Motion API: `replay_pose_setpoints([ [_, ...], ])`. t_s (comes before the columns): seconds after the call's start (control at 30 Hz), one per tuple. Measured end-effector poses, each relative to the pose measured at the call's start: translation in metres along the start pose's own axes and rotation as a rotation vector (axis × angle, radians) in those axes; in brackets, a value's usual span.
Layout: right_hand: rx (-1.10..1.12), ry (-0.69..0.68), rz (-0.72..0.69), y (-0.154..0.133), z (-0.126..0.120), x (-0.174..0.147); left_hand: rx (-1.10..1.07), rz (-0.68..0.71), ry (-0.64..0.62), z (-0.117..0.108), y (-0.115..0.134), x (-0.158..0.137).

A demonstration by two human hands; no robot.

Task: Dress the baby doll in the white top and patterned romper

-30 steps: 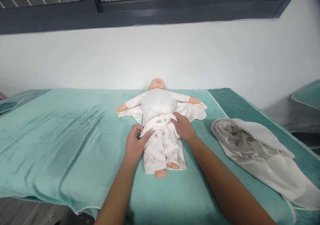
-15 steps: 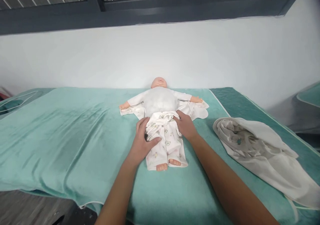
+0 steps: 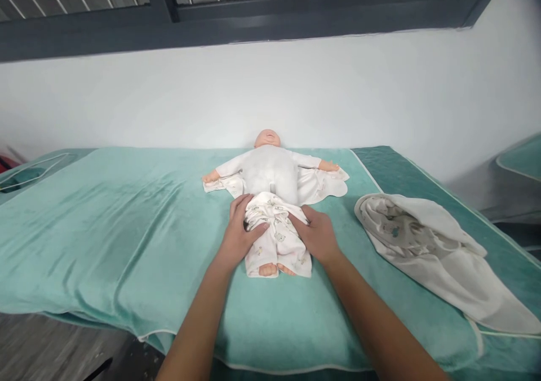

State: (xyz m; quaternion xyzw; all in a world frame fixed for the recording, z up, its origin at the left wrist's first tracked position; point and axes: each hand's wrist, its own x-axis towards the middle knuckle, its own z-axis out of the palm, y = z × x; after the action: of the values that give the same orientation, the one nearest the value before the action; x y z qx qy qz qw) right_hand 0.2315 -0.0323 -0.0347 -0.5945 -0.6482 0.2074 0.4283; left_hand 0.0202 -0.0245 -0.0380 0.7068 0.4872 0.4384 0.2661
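A teal towel (image 3: 105,229) is covering the padded counter (image 3: 422,169) and spanning the lower half of the frame from the left edge to right of centre. A crumpled white blanket (image 3: 439,251) with a printed lining is lying on the counter at the right of the frame, well apart from the doll.

A baby doll (image 3: 270,169) is lying on its back at the centre of the frame, head toward the wall, arms spread over an opened white garment (image 3: 321,184). Printed white trousers (image 3: 276,240) are covering its legs, with the waistband bunched below the bare cloth belly and both feet showing at the hem.

The left hand (image 3: 240,235) is gripping the trouser fabric at the doll's hip, left of centre, thumb pressing over the cloth. The right hand (image 3: 316,234) is pinching the opposite side of the waistband, just right of centre, fingers curled onto the fabric.
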Motion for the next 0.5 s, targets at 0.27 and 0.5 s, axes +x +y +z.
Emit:
replay_pose_setpoints([
  [0.27,-0.01,-0.03,0.033,0.0023,0.0023,0.0004,0.024,-0.047,0.052,-0.0007,0.0047,0.0011],
  [0.5,-0.138,-0.005,-0.033,0.0083,0.0088,0.0026,0.047,-0.002,0.025,-0.003,0.0088,-0.0074],
])
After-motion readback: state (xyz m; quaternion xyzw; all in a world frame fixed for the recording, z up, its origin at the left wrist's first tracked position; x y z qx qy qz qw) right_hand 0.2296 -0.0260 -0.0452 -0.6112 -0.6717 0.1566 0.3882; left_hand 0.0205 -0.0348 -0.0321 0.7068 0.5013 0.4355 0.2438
